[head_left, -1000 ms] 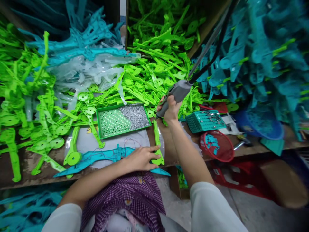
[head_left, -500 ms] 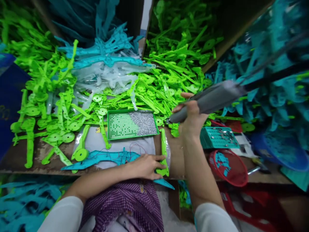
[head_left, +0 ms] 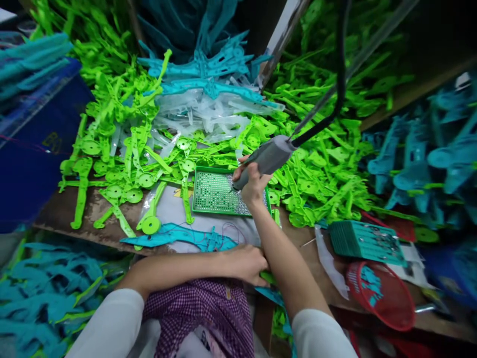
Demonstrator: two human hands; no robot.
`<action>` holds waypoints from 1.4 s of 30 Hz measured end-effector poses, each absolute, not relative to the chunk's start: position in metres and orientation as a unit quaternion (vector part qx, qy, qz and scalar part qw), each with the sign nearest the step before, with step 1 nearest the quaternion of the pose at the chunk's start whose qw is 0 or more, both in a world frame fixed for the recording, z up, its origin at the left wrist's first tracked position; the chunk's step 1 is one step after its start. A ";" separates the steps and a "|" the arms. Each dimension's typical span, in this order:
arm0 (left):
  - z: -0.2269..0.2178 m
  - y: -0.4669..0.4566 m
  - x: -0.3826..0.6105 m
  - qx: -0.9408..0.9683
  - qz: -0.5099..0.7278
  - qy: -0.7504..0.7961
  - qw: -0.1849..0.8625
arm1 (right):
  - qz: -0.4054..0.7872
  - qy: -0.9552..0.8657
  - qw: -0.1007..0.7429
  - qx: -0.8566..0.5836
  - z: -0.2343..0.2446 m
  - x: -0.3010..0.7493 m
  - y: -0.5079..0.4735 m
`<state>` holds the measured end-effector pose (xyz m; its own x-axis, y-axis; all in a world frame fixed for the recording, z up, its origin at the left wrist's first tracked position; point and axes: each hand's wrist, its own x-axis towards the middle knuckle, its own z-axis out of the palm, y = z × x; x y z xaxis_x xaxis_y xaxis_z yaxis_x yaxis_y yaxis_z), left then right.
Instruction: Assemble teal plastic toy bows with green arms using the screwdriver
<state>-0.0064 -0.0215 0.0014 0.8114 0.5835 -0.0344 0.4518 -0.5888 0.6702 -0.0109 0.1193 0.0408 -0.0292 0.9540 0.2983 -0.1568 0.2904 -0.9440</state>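
Note:
My right hand (head_left: 255, 186) is wrapped round a grey electric screwdriver (head_left: 266, 159), its tip pointing down over a green perforated tray (head_left: 195, 199). Small metal screws (head_left: 242, 198) fill the tray's right side, while many of its holes on the left show dark. My left hand (head_left: 248, 263) lies low at the table's front edge, curled on a bright green plastic part (head_left: 268, 278); my right forearm hides some of its fingers. Beneath and left of that hand stretches a long blue plastic part (head_left: 175, 236) with thin red wires.
Heaps of green parts (head_left: 313, 184) and blue parts (head_left: 208, 64) stand behind the tray. To the right are a stack of teal trays (head_left: 345, 238) and a red basket (head_left: 398, 303). A blue bin (head_left: 48, 144) is at left. The screwdriver's black cord (head_left: 341, 74) hangs from above.
My right hand has carried the screwdriver left from beside the tray to above its screws. My left hand stays by the green part. The whole view has shifted, showing more on the left.

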 end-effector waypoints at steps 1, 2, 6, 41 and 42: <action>0.000 -0.022 -0.006 0.887 0.096 0.294 0.344 | 0.471 -0.540 0.595 -0.364 0.039 -0.012 0.120; -0.001 -0.022 -0.006 0.886 0.099 0.297 0.342 | 0.473 -0.540 0.594 -0.362 0.038 -0.012 0.120; -0.005 -0.022 -0.005 0.881 0.128 0.295 0.346 | 0.478 -0.545 0.585 -0.363 0.035 -0.013 0.121; -0.006 -0.024 -0.006 0.871 0.122 0.301 0.368 | 0.374 -0.501 0.641 -0.444 0.061 0.149 0.018; -0.006 -0.024 -0.006 0.873 0.124 0.299 0.365 | 0.372 -0.501 0.639 -0.450 0.060 0.150 0.018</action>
